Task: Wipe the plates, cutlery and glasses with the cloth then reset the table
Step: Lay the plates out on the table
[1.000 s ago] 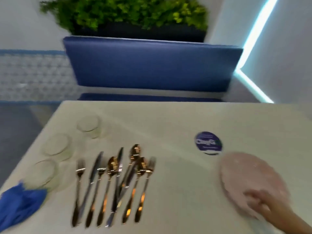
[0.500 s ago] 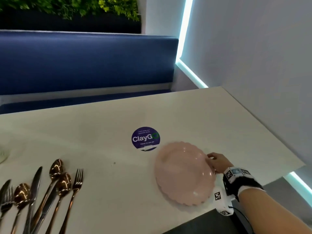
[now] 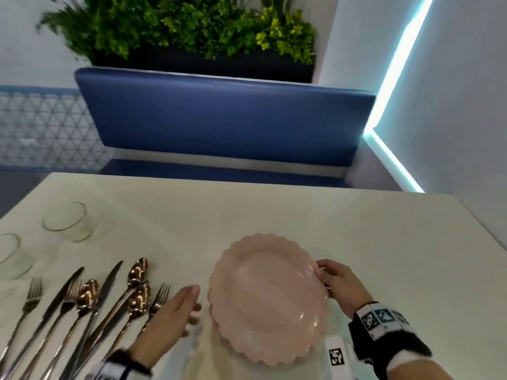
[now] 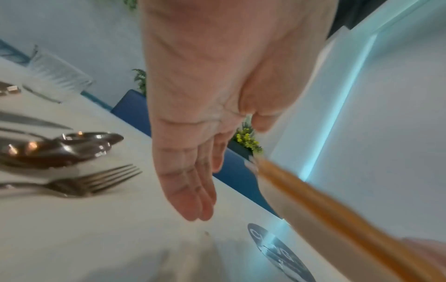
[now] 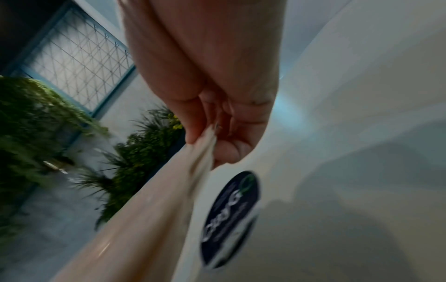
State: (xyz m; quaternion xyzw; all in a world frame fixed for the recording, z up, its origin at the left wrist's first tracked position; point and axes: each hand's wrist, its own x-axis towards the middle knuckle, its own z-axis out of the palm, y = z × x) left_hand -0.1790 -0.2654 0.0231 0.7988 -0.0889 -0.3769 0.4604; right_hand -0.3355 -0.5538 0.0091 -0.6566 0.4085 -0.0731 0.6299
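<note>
A pink scalloped plate [image 3: 269, 297] is lifted off the white table [image 3: 274, 212] and tilted; a second pink rim shows under it, so it may be a small stack. My right hand [image 3: 333, 282] pinches its right rim, thumb on top, as the right wrist view shows at the plate edge [image 5: 144, 219]. My left hand [image 3: 175, 311] is flat with straight fingers [image 4: 190, 190], just left of the plate and apart from it. Copper forks, knives and spoons [image 3: 90, 303] lie in a row to the left. Two glasses [image 3: 67, 220] stand at the far left. The cloth is out of view.
A round dark "ClayGo" sticker [image 5: 231, 215] lies on the table under the raised plate. A blue bench [image 3: 219, 116] with a planter of greenery [image 3: 178, 26] stands behind the table. A wall with a cyan light strip [image 3: 395, 86] runs along the right.
The plate has been lifted and carried left toward the cutlery, now covering the sticker. My left hand has come into view beside it. The head view has swung back toward the left.
</note>
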